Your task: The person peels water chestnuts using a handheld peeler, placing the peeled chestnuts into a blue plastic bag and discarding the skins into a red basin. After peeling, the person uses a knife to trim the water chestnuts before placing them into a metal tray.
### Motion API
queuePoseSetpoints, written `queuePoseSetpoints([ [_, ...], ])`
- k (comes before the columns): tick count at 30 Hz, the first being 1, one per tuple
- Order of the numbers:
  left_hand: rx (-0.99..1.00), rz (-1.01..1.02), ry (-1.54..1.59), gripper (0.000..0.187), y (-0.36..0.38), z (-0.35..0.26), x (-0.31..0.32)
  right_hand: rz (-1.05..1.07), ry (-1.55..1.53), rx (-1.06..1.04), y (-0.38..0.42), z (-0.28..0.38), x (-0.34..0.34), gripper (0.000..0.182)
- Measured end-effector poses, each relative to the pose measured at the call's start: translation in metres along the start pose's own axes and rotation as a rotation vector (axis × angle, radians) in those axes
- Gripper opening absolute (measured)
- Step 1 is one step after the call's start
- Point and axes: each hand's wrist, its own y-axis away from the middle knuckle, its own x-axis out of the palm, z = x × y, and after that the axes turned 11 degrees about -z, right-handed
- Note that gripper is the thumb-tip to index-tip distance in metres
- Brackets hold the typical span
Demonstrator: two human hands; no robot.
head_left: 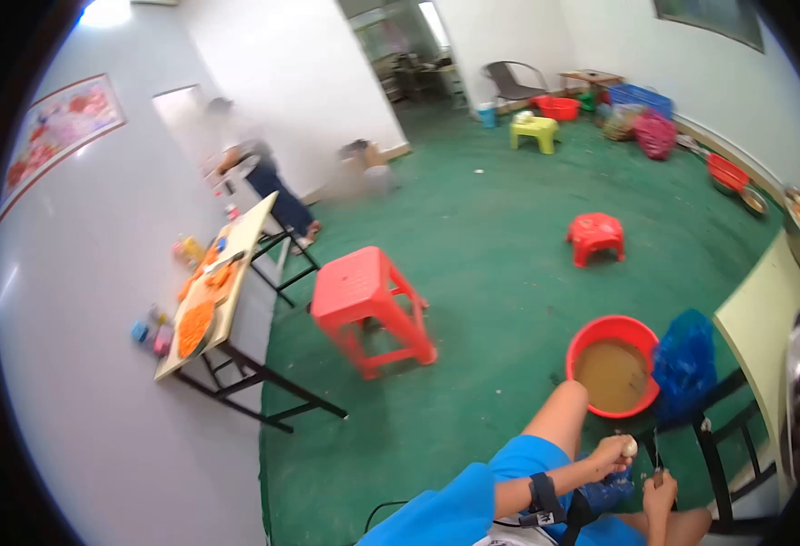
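Note:
My left hand [609,455] is closed around a small whitish round piece of food [630,448], held over my lap. My right hand [660,496] grips a knife [658,455] by its handle, with the thin blade pointing up beside the pale piece, a small gap apart. Just beyond my knee stands a red basin [571,350] holding murky brownish water. A blue plastic bag [685,359] hangs or rests against the basin's right side. Another blue bag [607,491] lies partly hidden below my left hand.
At right, a table [759,318] bears a metal bowl [793,391] of dark round things. A low red stool [596,238] and taller red stool [359,291] stand ahead. Left, a table [245,259] holds chopped orange food [195,328]; a person [259,173] stands by it.

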Motion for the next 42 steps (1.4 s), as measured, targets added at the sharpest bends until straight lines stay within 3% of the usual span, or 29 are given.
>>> queuePoseSetpoints([
  [1, 0.031, 0.047, 0.024, 0.024, -0.002, 0.001, -0.002, -0.067, -0.132, 0.027, -0.002, -0.002, 0.001, 0.011],
  [2, 0.082, 0.078, 0.044, 0.023, 0.001, -0.005, -0.002, -0.017, -0.388, 0.219, -0.005, 0.015, -0.008, 0.012],
  [3, 0.102, 0.117, 0.108, 0.021, 0.001, -0.009, -0.003, -0.08, -0.472, 0.208, -0.006, 0.032, -0.016, 0.014],
  [6, 0.0, 0.408, 0.179, 0.019, -0.01, -0.019, -0.017, -0.195, -0.064, 0.114, -0.006, 0.081, -0.041, 0.021],
  [9, -0.064, 0.277, -0.055, 0.026, 0.022, -0.036, 0.004, -0.382, -0.057, -0.041, -0.002, 0.086, -0.048, 0.024],
  [14, -0.138, 0.36, -0.103, 0.03, 0.032, -0.032, 0.016, -0.448, -0.048, -0.188, 0.004, 0.077, -0.052, 0.03],
  [16, -0.147, 0.358, -0.128, 0.03, 0.034, -0.031, 0.015, -0.37, -0.286, -0.179, 0.007, 0.084, -0.055, 0.035],
  [17, -0.119, 0.423, -0.14, 0.03, 0.033, -0.03, 0.012, -0.166, -0.209, -0.03, 0.01, 0.095, -0.069, 0.041],
  [20, -0.059, 0.559, -0.241, 0.029, 0.051, -0.034, 0.027, -0.087, -0.118, -0.094, 0.014, 0.083, -0.057, 0.044],
  [22, -0.032, 0.511, -0.318, 0.024, 0.055, -0.035, 0.032, -0.13, -0.136, -0.095, 0.014, 0.076, -0.048, 0.042],
  [26, 0.034, 0.601, -0.399, 0.029, 0.048, -0.036, 0.029, -0.042, -0.164, -0.03, 0.006, 0.078, -0.057, 0.038],
  [28, -0.055, 0.547, -0.403, 0.029, 0.049, -0.042, 0.03, -0.029, -0.169, -0.012, 0.004, 0.077, -0.055, 0.037],
  [29, -0.146, 0.486, -0.402, 0.029, 0.049, -0.045, 0.029, -0.125, -0.358, -0.066, 0.004, 0.074, -0.05, 0.037],
  [31, -0.096, 0.416, -0.4, 0.027, 0.048, -0.048, 0.035, -0.251, -0.662, -0.167, 0.001, 0.081, -0.051, 0.034],
  [32, -0.051, 0.336, -0.395, 0.025, 0.049, -0.048, 0.033, 0.256, -0.956, 0.329, 0.005, 0.089, -0.073, 0.031],
  [33, -0.002, 0.248, -0.328, 0.021, 0.031, -0.04, 0.023, 0.409, -1.184, 0.413, 0.005, 0.089, -0.077, 0.03],
  [34, 0.006, 0.308, -0.252, 0.019, 0.02, -0.037, 0.019, 0.563, -1.41, 0.5, 0.005, 0.088, -0.077, 0.03],
  [36, 0.003, 0.486, -0.219, 0.02, 0.026, -0.039, 0.023, 0.728, -1.556, 0.483, 0.003, 0.083, -0.076, 0.032],
  [38, 0.051, 0.572, -0.264, 0.025, 0.06, -0.047, 0.045, 0.78, -1.604, 0.522, 0.002, 0.076, -0.069, 0.036],
  [42, -0.008, 0.657, -0.276, 0.026, 0.056, -0.041, 0.044, 0.904, -1.69, 0.553, 0.004, 0.064, -0.055, 0.037],
])
